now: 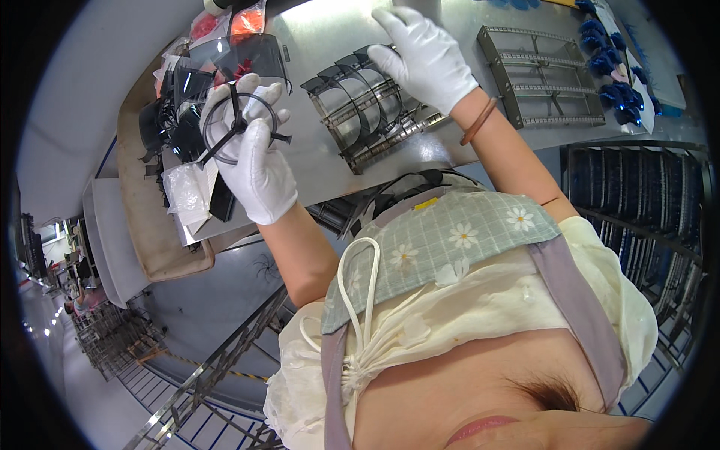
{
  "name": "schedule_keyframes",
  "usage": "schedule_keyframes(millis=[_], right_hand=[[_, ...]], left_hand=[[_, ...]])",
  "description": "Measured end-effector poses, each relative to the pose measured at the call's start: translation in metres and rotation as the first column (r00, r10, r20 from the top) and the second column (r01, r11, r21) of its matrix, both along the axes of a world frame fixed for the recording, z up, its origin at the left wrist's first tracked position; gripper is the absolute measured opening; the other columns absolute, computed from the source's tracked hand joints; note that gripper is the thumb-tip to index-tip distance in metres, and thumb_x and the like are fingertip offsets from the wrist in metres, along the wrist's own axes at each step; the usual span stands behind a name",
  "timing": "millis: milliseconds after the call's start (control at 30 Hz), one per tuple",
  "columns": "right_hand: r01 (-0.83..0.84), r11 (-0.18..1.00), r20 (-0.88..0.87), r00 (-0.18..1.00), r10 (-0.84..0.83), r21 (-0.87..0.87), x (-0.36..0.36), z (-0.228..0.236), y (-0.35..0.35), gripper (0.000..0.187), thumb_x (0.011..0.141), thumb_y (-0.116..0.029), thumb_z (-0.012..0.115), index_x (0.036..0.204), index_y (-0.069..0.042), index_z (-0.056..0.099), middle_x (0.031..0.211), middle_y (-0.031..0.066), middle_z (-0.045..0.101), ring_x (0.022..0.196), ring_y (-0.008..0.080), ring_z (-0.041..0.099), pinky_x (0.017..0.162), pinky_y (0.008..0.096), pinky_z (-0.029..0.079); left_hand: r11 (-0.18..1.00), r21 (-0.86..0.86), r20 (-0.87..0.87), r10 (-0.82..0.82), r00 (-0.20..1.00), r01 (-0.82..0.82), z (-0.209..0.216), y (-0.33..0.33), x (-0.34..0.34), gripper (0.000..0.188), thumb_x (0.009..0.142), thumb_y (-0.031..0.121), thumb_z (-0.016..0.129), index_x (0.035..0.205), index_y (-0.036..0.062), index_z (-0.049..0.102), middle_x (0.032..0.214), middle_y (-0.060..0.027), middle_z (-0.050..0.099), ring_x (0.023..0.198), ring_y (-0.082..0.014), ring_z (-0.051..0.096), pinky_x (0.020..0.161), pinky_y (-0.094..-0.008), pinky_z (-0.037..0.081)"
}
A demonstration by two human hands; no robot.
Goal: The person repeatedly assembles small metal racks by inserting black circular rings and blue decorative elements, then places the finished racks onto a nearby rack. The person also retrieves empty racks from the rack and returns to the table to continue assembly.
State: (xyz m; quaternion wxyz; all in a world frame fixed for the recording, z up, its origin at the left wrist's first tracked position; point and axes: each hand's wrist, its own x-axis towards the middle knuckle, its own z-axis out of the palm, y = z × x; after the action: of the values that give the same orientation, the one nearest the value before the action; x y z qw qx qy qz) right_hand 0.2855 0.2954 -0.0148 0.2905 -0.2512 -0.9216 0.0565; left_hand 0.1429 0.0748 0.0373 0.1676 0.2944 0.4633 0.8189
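My left hand (264,176), in a white glove, is closed on a black ring with spokes (238,125). The ring is held up over the left part of the metal table (322,161), with the thumb across its lower side. My right hand (426,64), also gloved in white, has its fingers stretched and its thumb apart. It hovers at the far right corner of a metal rack (361,104) that carries several dark curved strips (364,124). Whether the thumb touches the nearest strip I cannot tell.
Another metal rack (501,75) lies to the right, beside shiny blue bunches (621,97). Glossy black parts (154,127), a clear plastic bag (184,193) and an orange bag (247,22) crowd the left. A tan-edged tray (139,217) borders the table; a slatted cart (637,184) stands right.
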Motion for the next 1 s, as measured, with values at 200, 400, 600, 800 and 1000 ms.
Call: schedule_keyframes(millis=[200, 400, 600, 800, 1000], right_hand=[[-0.144, 0.989, 0.278, 0.949, 0.149, -0.037, -0.008, -0.004, -0.015, 0.076, 0.097, -0.058, 0.057, 0.147, -0.001, 0.048, 0.15, 0.0204, 0.051, 0.138, 0.0375, 0.05, 0.117, 0.0505, 0.038], [-0.293, 0.95, -0.294, 0.904, 0.311, 0.103, 0.002, 0.03, -0.013, 0.089, 0.077, -0.031, 0.086, 0.149, -0.001, 0.042, 0.135, 0.0247, 0.057, 0.119, 0.0416, 0.059, 0.1, 0.0471, 0.05], [-0.666, 0.276, -0.496, 0.718, 0.488, -0.693, 0.019, 0.057, -0.041, 0.077, 0.084, -0.006, 0.066, 0.157, -0.008, 0.041, 0.112, 0.015, 0.066, 0.095, 0.0239, 0.07, 0.087, 0.0345, 0.056], [-0.342, 0.592, -0.298, 0.939, 0.174, -0.73, 0.018, 0.042, 0.049, 0.067, 0.091, -0.023, 0.066, 0.153, -0.008, 0.046, 0.118, 0.0131, 0.066, 0.104, 0.0217, 0.067, 0.095, 0.0341, 0.054], [0.078, 0.943, 0.219, 0.976, -0.006, -0.325, -0.051, -0.008, 0.192, 0.074, 0.091, -0.049, 0.069, 0.153, -0.014, 0.048, 0.136, 0.0255, 0.059, 0.125, 0.0407, 0.059, 0.107, 0.0431, 0.048]], left_hand=[[0.979, -0.204, -0.105, -0.029, 0.994, 0.007, 0.007, 0.007, 0.007, 0.053, 0.093, 0.001, 0.066, 0.142, 0.0036, 0.047, 0.133, -0.0217, 0.061, 0.105, -0.0301, 0.072, 0.072, -0.0325, 0.06], [0.92, -0.228, -0.08, -0.343, 0.936, 0.318, 0.011, 0.013, 0.033, 0.054, 0.091, -0.013, 0.057, 0.141, 0.0021, 0.04, 0.137, -0.0215, 0.059, 0.106, -0.0275, 0.071, 0.083, -0.0335, 0.06], [0.826, -0.34, -0.667, -0.549, 0.505, 0.449, 0.043, 0.013, 0.0, 0.041, 0.084, -0.01, 0.067, 0.124, -0.0039, 0.068, 0.116, -0.018, 0.073, 0.107, -0.0303, 0.073, 0.092, -0.0361, 0.056], [0.84, -0.305, -0.239, -0.524, 0.818, 0.449, 0.049, -0.103, -0.093, 0.051, 0.089, 0.006, 0.062, 0.138, -0.007, 0.052, 0.133, -0.0276, 0.061, 0.117, -0.0381, 0.063, 0.1, -0.0445, 0.052], [0.79, 0.468, 0.365, 0.236, 0.901, -0.396, -0.024, -0.156, -0.211, 0.097, 0.093, 0.078, 0.045, 0.149, -0.0005, 0.046, 0.164, -0.0284, 0.03, 0.151, -0.0456, 0.03, 0.126, -0.0626, 0.016]])
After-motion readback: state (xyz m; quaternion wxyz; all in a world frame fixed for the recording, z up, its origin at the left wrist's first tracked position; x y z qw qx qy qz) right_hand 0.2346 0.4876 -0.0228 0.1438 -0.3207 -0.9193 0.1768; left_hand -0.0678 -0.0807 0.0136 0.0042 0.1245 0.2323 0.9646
